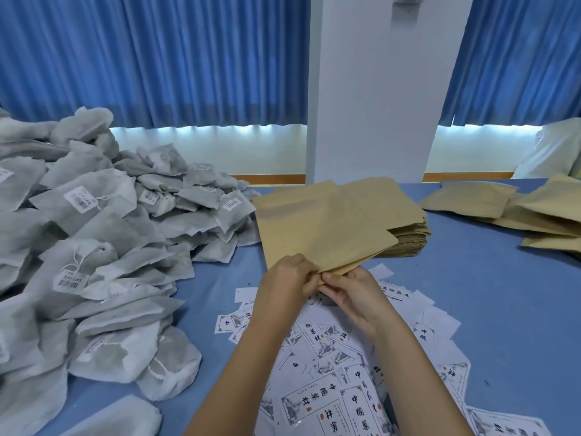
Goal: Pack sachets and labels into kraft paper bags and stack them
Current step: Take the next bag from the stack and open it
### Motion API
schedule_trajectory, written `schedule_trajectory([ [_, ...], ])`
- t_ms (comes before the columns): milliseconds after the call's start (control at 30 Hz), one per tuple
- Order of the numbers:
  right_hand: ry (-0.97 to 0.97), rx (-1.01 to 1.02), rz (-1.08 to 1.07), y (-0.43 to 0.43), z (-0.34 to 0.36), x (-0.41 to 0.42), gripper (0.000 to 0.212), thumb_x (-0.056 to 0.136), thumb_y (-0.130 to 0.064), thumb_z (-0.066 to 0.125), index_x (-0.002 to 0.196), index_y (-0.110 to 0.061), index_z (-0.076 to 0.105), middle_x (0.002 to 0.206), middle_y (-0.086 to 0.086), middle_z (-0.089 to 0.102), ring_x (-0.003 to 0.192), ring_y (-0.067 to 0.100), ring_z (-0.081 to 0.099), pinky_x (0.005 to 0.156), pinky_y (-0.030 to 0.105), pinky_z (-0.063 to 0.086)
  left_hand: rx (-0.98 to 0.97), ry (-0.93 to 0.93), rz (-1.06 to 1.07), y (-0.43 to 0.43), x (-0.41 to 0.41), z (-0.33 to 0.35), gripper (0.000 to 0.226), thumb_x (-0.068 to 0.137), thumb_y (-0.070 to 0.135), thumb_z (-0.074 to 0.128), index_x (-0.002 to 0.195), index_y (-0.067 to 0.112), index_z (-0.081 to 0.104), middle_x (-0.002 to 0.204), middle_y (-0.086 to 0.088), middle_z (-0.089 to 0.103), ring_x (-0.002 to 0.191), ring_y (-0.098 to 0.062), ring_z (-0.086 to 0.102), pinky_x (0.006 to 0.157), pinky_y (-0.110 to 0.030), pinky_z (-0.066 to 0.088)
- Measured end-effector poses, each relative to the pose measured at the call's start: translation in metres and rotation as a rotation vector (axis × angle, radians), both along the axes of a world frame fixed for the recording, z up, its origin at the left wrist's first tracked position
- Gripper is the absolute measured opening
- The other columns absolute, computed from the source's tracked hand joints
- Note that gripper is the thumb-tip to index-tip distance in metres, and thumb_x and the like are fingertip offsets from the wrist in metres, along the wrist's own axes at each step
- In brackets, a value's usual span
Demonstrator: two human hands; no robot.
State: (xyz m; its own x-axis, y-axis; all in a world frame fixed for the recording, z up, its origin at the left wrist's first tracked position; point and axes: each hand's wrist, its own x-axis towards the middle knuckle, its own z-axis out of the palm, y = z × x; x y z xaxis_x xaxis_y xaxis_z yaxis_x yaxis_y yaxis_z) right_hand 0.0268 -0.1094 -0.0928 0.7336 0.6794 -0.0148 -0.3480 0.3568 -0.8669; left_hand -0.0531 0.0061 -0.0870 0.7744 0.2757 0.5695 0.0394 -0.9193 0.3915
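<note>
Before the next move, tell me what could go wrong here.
The left hand and right hand pinch the kraft bag at its near edge; prying it open could tear the paper. The bag overlaps the bag stack, so pulling may drag others askew. Loose labels under the hands could scatter.

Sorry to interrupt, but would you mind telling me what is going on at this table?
A person is packing. The left hand and right hand both pinch the near edge of one kraft bag, seemingly to open its mouth; its far part lies over the stack of bags. The sachets are heaped on the left, labels lie scattered under the arms, and more bags lie far right on the table.
</note>
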Motion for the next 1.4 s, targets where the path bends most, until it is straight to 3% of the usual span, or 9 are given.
schedule_trajectory([
  [133, 0.005, -0.010, -0.120, 0.009, 0.004, -0.007, 0.024, 0.093, 0.012, 0.040, 0.089, 0.002, 0.062, 0.069, 0.009, 0.067, 0.062, 0.013, 0.066, 0.063, 0.027, 0.058, 0.095, -0.095, 0.056, -0.010, 0.002, -0.001, 0.012, 0.079, 0.004, 0.069, 0.069, 0.001, 0.065, 0.067, -0.010, 0.060, 0.066, -0.027, 0.058, 0.049, -0.038, 0.048],
  [267, -0.200, -0.196, -0.252, 0.021, 0.002, -0.019, 0.035, 0.094, 0.005, 0.038, 0.070, -0.012, 0.059, 0.050, -0.005, 0.052, 0.045, 0.003, 0.044, 0.045, 0.014, 0.038, 0.082, -0.122, 0.078, -0.016, 0.004, -0.002, 0.008, 0.071, -0.006, 0.068, 0.075, -0.002, 0.063, 0.077, -0.013, 0.059, 0.072, -0.028, 0.056, 0.051, -0.038, 0.046],
  [467, -0.313, -0.340, -0.308, 0.026, -0.004, -0.027, 0.039, 0.093, 0.000, 0.041, 0.062, -0.020, 0.051, 0.044, -0.013, 0.052, 0.047, 0.005, 0.050, 0.053, 0.016, 0.039, -0.011, -0.214, 0.217, -0.016, 0.000, 0.004, 0.021, 0.074, -0.010, 0.068, 0.064, -0.001, 0.052, 0.056, -0.014, 0.050, 0.050, -0.027, 0.048, 0.045, -0.031, 0.034],
  [600, -0.235, -0.268, -0.294, 0.023, 0.000, -0.031, 0.031, 0.089, 0.005, 0.041, 0.064, -0.011, 0.053, 0.046, -0.004, 0.054, 0.046, 0.008, 0.050, 0.047, 0.016, 0.039, -0.058, -0.135, 0.200, -0.012, 0.000, 0.001, 0.010, 0.080, -0.002, 0.061, 0.083, 0.002, 0.053, 0.077, -0.011, 0.055, 0.070, -0.027, 0.049, 0.058, -0.036, 0.037],
  [800, 0.010, -0.103, -0.234, 0.017, 0.004, -0.020, 0.016, 0.091, 0.003, 0.049, 0.081, 0.005, 0.062, 0.059, 0.012, 0.067, 0.053, 0.019, 0.066, 0.052, 0.023, 0.054, 0.196, 0.094, 0.258, -0.010, 0.002, -0.007, 0.046, 0.087, 0.009, 0.057, 0.130, 0.023, 0.049, 0.125, 0.002, 0.056, 0.106, -0.023, 0.052, 0.078, -0.032, 0.041],
  [933, -0.079, -0.205, -0.293, 0.013, -0.001, -0.013, 0.028, 0.090, 0.008, 0.037, 0.104, 0.000, 0.061, 0.071, 0.011, 0.073, 0.059, 0.031, 0.070, 0.050, 0.027, 0.055, 0.090, -0.208, 0.153, -0.010, -0.006, 0.000, 0.060, 0.058, -0.024, 0.062, 0.111, 0.003, 0.069, 0.118, -0.020, 0.065, 0.103, -0.036, 0.065, 0.080, -0.043, 0.054],
  [1067, -0.182, -0.379, -0.372, 0.008, -0.004, -0.003, 0.046, 0.087, 0.013, 0.026, 0.117, -0.011, 0.051, 0.059, 0.016, 0.067, 0.040, 0.025, 0.059, 0.038, 0.026, 0.046, -0.162, -0.414, 0.287, 0.002, -0.015, 0.021, 0.059, 0.066, -0.025, 0.047, 0.108, 0.009, 0.072, 0.129, -0.011, 0.060, 0.103, -0.028, 0.065, 0.082, -0.035, 0.052],
  [1267, -0.400, -0.373, -0.451, 0.012, -0.001, -0.011, 0.032, 0.086, 0.006, 0.029, 0.101, -0.007, 0.054, 0.057, 0.024, 0.058, 0.034, 0.022, 0.048, 0.035, 0.022, 0.035, -0.017, -0.290, 0.137, 0.003, -0.024, 0.028, 0.066, 0.066, -0.024, 0.044, 0.115, 0.011, 0.069, 0.133, -0.008, 0.057, 0.102, -0.026, 0.066, 0.083, -0.036, 0.053],
  [1400, -0.253, -0.260, -0.384, 0.008, 0.003, -0.010, 0.062, 0.082, 0.015, 0.023, 0.099, -0.026, 0.067, 0.049, 0.003, 0.047, 0.035, 0.011, 0.034, 0.035, 0.020, 0.026, -0.313, -0.474, 0.170, 0.017, -0.023, 0.036, 0.055, 0.065, -0.025, 0.039, 0.094, 0.004, 0.076, 0.118, -0.009, 0.067, 0.107, -0.014, 0.061, 0.097, -0.010, 0.040],
])
